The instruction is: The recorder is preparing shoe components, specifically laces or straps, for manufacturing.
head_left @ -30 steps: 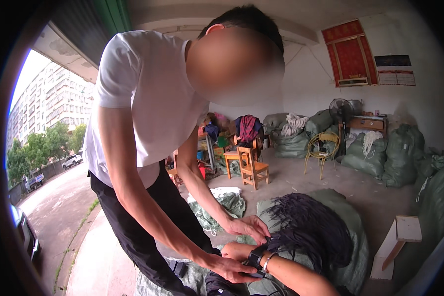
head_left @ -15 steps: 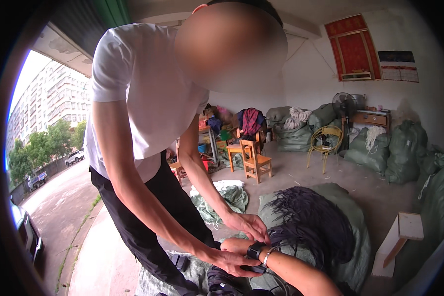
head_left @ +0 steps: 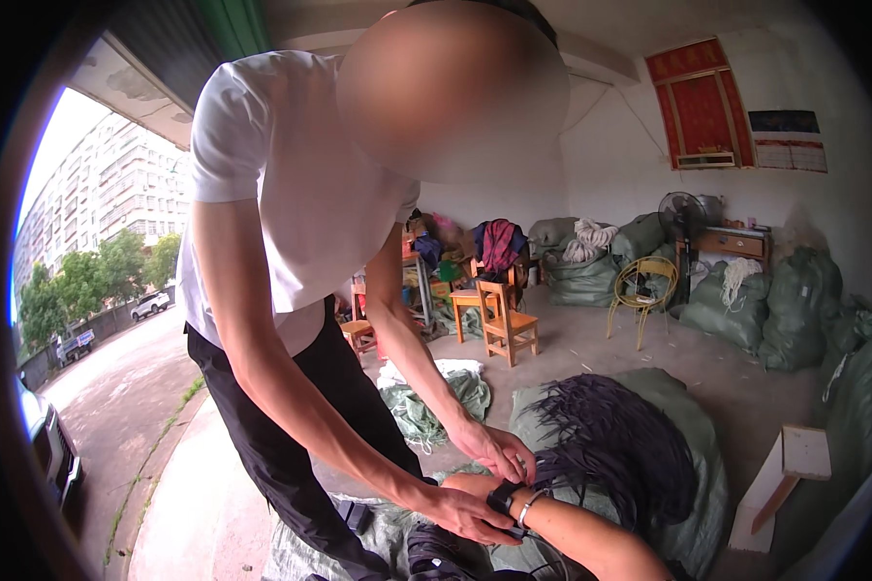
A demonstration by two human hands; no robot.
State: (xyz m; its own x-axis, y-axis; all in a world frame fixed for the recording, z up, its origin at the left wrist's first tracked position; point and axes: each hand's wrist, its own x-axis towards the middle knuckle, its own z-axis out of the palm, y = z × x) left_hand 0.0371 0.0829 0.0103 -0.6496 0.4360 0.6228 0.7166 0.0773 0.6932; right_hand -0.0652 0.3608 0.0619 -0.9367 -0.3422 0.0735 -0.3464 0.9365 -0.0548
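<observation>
My right hand reaches in from the lower right, mostly covered by another person's hands, so its fingers are hidden. Around its wrist sits a black strap with a dark device. Just above that, on my forearm, is a silver bangle. The person in a white shirt bends over my arm. One of that person's hands touches the wrist from the near side; the other hand holds the strap at the far side. A thin cable hangs below my forearm. My left hand is out of view.
Dark cord bundles lie on a green sack beyond my arm. A white wooden stand is at the right. Farther back are a small wooden chair, a yellow round chair, a fan and stuffed sacks.
The other person's far hand has come down slightly closer onto the strap, and the near hand has shifted a little at my wrist. My right arm stays nearly still.
</observation>
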